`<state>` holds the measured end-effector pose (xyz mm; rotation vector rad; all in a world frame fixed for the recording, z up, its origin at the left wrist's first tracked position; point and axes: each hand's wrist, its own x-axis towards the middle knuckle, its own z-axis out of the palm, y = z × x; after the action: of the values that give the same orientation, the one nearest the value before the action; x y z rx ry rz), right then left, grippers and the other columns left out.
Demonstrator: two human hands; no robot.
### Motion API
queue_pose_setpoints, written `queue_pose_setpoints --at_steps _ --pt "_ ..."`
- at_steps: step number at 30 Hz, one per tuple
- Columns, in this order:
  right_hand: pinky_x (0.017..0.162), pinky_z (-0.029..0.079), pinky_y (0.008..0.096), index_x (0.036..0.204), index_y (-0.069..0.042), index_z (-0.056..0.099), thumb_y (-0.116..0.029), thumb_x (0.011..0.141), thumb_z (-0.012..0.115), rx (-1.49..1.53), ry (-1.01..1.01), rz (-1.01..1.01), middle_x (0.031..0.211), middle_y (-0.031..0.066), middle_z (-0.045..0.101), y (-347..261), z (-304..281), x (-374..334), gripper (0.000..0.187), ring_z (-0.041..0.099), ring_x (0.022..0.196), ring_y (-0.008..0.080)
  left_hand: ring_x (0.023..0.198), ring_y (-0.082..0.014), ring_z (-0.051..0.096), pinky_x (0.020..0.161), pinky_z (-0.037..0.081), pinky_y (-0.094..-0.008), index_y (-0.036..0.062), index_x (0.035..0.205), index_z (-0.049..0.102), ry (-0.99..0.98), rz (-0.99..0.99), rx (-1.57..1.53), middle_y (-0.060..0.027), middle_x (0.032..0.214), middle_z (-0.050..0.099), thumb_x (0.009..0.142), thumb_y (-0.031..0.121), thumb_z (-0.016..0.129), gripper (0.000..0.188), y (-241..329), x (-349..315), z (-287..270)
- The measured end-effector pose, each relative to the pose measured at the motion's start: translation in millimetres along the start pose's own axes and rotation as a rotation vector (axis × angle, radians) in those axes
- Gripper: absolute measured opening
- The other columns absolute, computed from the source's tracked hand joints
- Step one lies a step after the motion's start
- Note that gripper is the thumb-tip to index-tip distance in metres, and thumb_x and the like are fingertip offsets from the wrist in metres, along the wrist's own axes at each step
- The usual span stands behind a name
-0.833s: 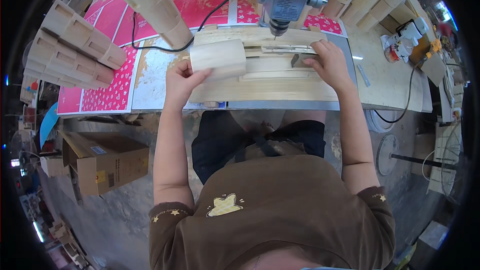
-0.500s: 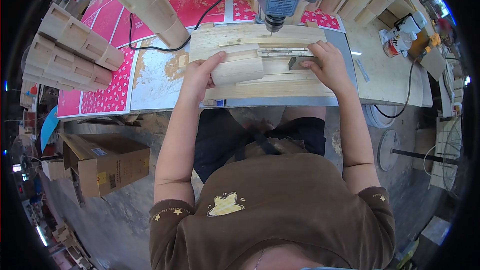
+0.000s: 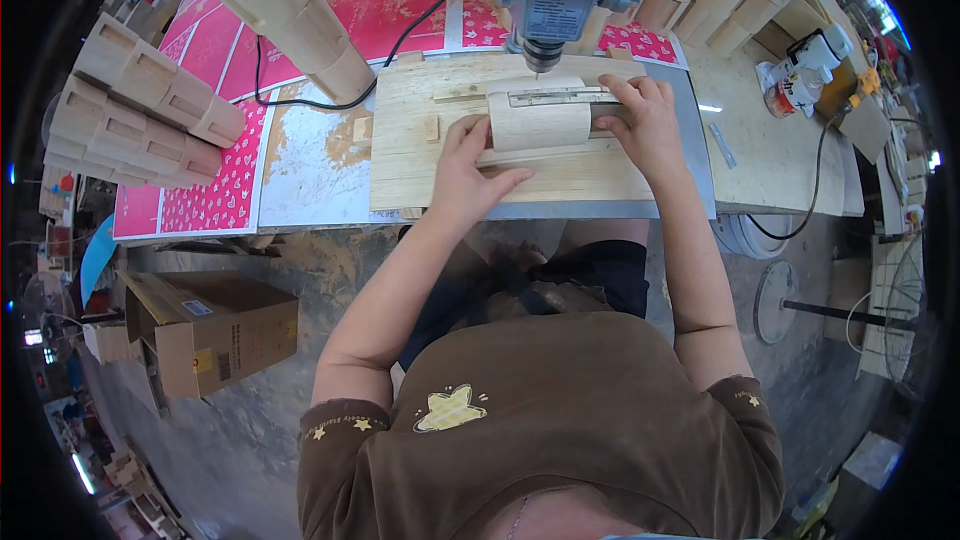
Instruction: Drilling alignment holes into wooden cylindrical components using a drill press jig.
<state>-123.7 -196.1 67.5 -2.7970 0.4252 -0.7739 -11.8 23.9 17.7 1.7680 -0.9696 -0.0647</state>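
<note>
A pale, rounded wooden block lies on a flat wooden board, below the chuck of a bench drill. My left hand has its fingertips against the block's left end, its thumb stretched out apart and not round the block. At the right end, my right hand pinches a grey metal guide with a slotted strip. That strip lies along the top of the block. The guide's upright plate is mostly hidden behind the fingers and the block.
Tall stacks of hollowed wooden blocks stand at the left, with more along the back. A black cable loops across the pink table cover. A small wood piece sits on the board. A cardboard box stands on the floor.
The wooden block has moved right, up to the metal guide and under its strip. My left hand has shifted right with it, its thumb now off the block's top.
</note>
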Motion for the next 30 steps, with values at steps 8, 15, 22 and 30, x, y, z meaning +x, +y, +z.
queue_pose_setpoints --at_steps 8,15,22,30 --pt "0.085 0.044 0.0369 0.110 -0.014 0.062 -0.010 0.062 0.077 0.067 0.050 -0.041 0.098 0.0111 0.058 -14 28 8 0.050 0.051 0.097 0.0317 0.095 -0.0236 0.050 0.086 0.030 -0.0404 0.0047 0.117 0.056 0.155 0.008 0.529 -0.0062 0.097 0.055 0.055 0.029 0.082 0.071 -32 5 -8" --pt "0.088 0.044 0.0315 0.117 -0.011 0.055 -0.010 0.077 0.071 0.739 0.323 0.078 0.108 0.0035 0.058 -9 -15 30 0.043 0.052 0.108 0.0184 0.089 -0.0219 0.048 0.083 0.027 -0.0393 0.0094 0.117 0.057 0.103 0.001 0.515 -0.0018 0.086 0.055 0.057 0.032 0.079 0.068 -39 5 -12" --pt "0.068 0.044 0.0298 0.095 0.002 0.060 -0.025 0.094 0.048 0.661 0.372 0.018 0.077 0.0081 0.059 -35 -105 149 0.030 0.056 0.075 0.0145 0.086 -0.0214 0.047 0.080 0.026 -0.0382 0.0091 0.116 0.059 0.150 0.045 0.592 -0.0002 0.082 0.054 0.058 0.035 0.078 0.066 -33 5 -13" --pt "0.058 0.040 0.0234 0.095 -0.002 0.063 -0.015 0.088 0.060 0.096 0.365 -0.047 0.070 0.0022 0.052 -59 -115 81 0.014 0.050 0.067 0.0090 0.084 -0.0207 0.047 0.078 0.027 -0.0382 0.0088 0.115 0.059 0.132 0.001 0.603 -0.0003 0.081 0.054 0.058 0.036 0.078 0.066 -33 6 -12"
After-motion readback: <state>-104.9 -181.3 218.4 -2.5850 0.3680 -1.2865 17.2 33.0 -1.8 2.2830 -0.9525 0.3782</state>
